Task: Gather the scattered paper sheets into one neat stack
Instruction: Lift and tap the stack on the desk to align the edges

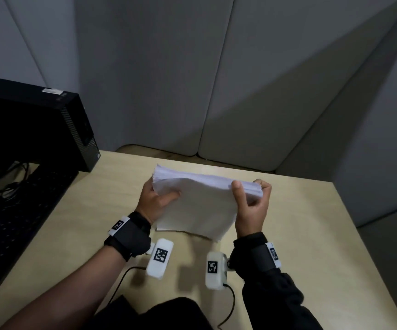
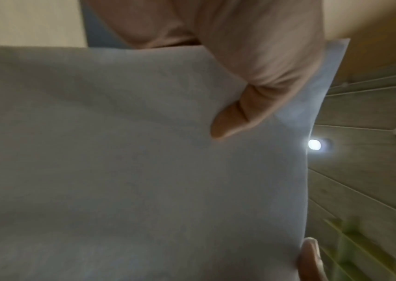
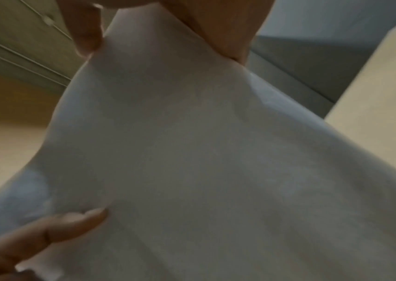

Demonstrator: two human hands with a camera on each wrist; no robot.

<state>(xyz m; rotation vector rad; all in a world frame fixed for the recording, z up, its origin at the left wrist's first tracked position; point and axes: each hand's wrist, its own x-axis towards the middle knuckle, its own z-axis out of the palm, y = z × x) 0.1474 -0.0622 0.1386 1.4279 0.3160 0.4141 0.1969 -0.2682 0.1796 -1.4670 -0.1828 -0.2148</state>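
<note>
pale desk (image 1: 300, 222), grey panels at 12 o'clock: your left hand (image 1: 155, 201) and right hand (image 1: 252, 206) pinch the sheets (image 1: 200, 206); tap the bottom edge down, grip loose.

The stack of paper sheets (image 1: 194, 206) is white, thin, smooth and matt, and it bends softly. The table (image 1: 288, 234) looks like pale wood, smooth and a bit dull. The computer case (image 1: 38, 120) is black, hard and partly shiny. The wrist straps (image 1: 130, 236) are black cloth. The small boxes (image 1: 160, 257) are white plastic.
</note>
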